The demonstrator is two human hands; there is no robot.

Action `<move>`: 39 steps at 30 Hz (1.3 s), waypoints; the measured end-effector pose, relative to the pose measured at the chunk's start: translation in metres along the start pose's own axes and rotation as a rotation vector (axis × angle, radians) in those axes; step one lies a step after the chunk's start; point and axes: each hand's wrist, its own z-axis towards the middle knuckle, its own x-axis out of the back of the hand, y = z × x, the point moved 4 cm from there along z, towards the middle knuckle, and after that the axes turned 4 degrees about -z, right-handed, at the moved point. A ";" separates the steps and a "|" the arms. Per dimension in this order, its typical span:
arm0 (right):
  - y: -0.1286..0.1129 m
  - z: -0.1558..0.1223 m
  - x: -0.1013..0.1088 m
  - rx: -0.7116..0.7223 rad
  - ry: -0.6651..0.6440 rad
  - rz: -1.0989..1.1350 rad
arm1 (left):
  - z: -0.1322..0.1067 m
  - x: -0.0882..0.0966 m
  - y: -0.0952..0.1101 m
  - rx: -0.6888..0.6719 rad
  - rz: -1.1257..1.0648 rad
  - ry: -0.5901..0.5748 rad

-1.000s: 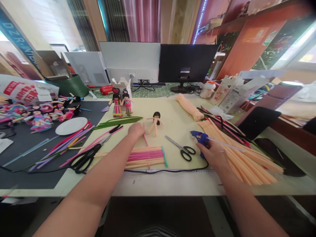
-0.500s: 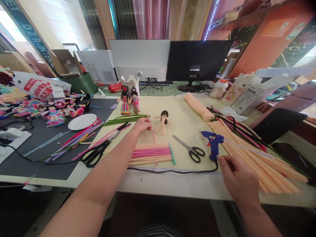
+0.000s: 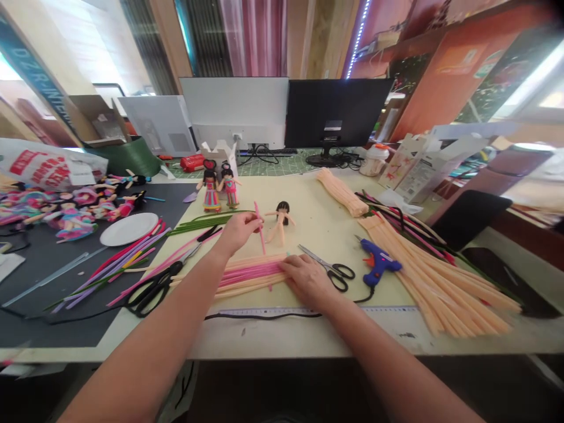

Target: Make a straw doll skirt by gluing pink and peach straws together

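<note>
Pinched in my left hand [image 3: 242,231] is a short pink pipe cleaner [image 3: 263,239], held nearly upright above the table. My right hand [image 3: 305,278] lies with its fingers spread over the right end of a flat row of pink and peach pipe cleaners [image 3: 251,271], covering most of its teal end strip. A small peach doll [image 3: 281,223] with black hair lies just beyond my hands. Scissors with black handles [image 3: 337,273] rest to the right of my right hand. Farther right lies a blue glue gun [image 3: 378,261], with its cord running along the table's front.
Two dressed dolls [image 3: 219,191] stand at the back. Peach pipe cleaners [image 3: 423,276] fan out at the right. Black-handled scissors [image 3: 150,288], loose coloured stems [image 3: 114,267] and a white plate [image 3: 129,229] lie left. A ruler [image 3: 264,311] runs along the front; monitors [image 3: 339,111] stand behind.
My right hand has moved left from beside the glue gun onto the row of pipe cleaners. The glue gun now lies tilted differently. My left hand still holds the pink pipe cleaner. The view has shifted slightly.
</note>
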 end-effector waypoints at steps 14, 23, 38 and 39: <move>0.000 0.012 0.000 -0.018 -0.086 -0.134 | -0.008 -0.006 -0.016 0.137 0.290 -0.218; 0.000 0.024 0.002 -0.020 -0.118 -0.138 | -0.021 -0.008 -0.007 -0.017 0.438 -0.191; 0.003 0.031 -0.001 -0.031 -0.122 -0.091 | -0.080 -0.020 -0.005 -0.335 0.571 -0.104; 0.003 0.031 0.000 -0.035 -0.122 -0.086 | -0.084 -0.020 -0.004 -0.343 0.575 -0.112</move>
